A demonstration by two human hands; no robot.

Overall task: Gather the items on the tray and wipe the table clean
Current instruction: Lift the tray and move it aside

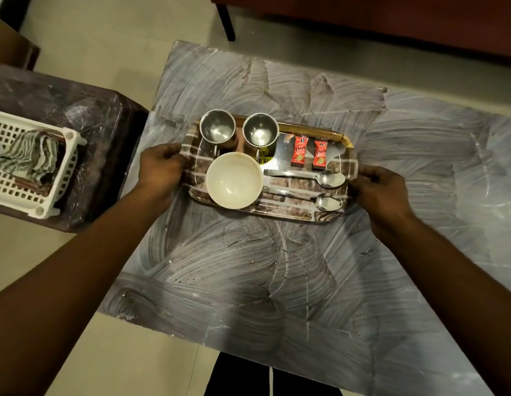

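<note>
A brick-patterned tray [280, 214] sits on the grey streaked table [277, 281]. On the tray stand two steel cups [217, 130] [260, 133], a cream bowl [234, 180], two red sachets [300, 151] [320, 154] and two spoons [305, 176] [305, 198]. My left hand [161, 167] grips the tray's left edge. My right hand [377, 187] grips its right edge.
A white plastic basket [53, 195] holding a striped cloth [28, 158] rests on a dark side table [100, 132] at the left. Dark furniture [391, 18] stands beyond the table's far edge. Pale floor surrounds the table.
</note>
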